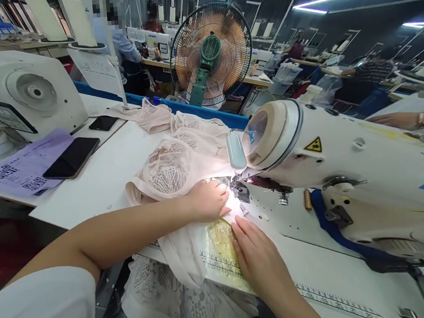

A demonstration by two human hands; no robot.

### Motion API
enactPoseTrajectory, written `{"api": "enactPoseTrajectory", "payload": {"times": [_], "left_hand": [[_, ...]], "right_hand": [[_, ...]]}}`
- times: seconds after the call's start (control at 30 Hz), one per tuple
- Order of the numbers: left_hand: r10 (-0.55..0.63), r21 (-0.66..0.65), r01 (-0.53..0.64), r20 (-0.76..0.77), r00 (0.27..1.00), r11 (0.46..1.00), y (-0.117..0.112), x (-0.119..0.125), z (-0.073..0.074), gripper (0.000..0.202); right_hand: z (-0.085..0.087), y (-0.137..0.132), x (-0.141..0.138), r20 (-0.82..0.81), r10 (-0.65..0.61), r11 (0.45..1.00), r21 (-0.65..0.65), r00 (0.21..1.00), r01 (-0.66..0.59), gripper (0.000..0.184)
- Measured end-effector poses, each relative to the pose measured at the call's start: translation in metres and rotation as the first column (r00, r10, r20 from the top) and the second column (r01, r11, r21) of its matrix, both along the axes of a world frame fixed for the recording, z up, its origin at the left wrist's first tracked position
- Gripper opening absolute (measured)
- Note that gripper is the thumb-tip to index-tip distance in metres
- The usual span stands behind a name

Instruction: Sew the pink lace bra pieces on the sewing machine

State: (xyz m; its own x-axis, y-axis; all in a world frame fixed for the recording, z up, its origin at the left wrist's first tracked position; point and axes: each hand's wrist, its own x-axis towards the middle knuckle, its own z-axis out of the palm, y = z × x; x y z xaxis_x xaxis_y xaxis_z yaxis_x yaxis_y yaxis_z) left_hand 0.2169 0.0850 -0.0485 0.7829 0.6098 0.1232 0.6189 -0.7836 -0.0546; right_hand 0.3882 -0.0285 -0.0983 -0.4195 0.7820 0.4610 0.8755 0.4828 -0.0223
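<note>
A pale pink bra (170, 170) with lace cups lies on the table, one part of it under the brightly lit needle area of a white sewing machine (345, 152). Just left of the needle is my left hand (210, 200), its fingers curled down on the bra's fabric. My right hand (259, 254) rests nearer to me, fingers stretched out, the tips at the edge of the lit fabric. A light strap or band hangs over the front edge between my forearm and hand. Glare hides the exact seam at the needle.
More lace bras (194, 126) lie linked behind, and others (172, 296) hang below the table edge. At left are a phone (71, 158), a smaller phone (103, 123), a purple paper (15, 166) and another machine (24, 91). A fan (211, 55) stands beyond. People work behind.
</note>
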Motion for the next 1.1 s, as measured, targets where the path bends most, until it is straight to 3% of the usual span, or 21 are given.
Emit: {"api": "enactPoseTrajectory", "payload": {"times": [0.57,0.67,0.77,0.9,1.1], "left_hand": [[0.042,-0.069,-0.040,0.021,0.999,0.997,0.021,0.006,0.002,0.041],[-0.040,-0.017,0.041,0.027,0.999,0.999,0.018,0.006,0.008,0.030],[-0.138,-0.044,0.137,-0.028,0.990,0.990,0.000,0.003,0.014,0.018],[-0.105,-0.133,0.099,-0.046,0.993,0.986,-0.023,-0.009,0.015,0.024],[-0.287,-0.059,0.290,0.055,0.956,0.955,-0.008,-0.027,0.002,0.026]], "right_hand": [[-0.003,0.002,-0.015,-0.040,-0.031,0.999,-0.019,0.999,0.031,0.033],[0.003,0.010,-0.021,-0.049,-0.022,0.999,-0.045,0.999,0.020,0.034],[0.011,0.017,-0.029,-0.125,0.015,0.994,-0.108,0.992,-0.028,0.036],[0.016,0.021,-0.034,-0.171,0.047,0.986,-0.152,0.984,-0.074,0.039],[0.011,0.012,-0.021,-0.128,0.083,0.993,-0.069,0.988,-0.093,0.031]]}}
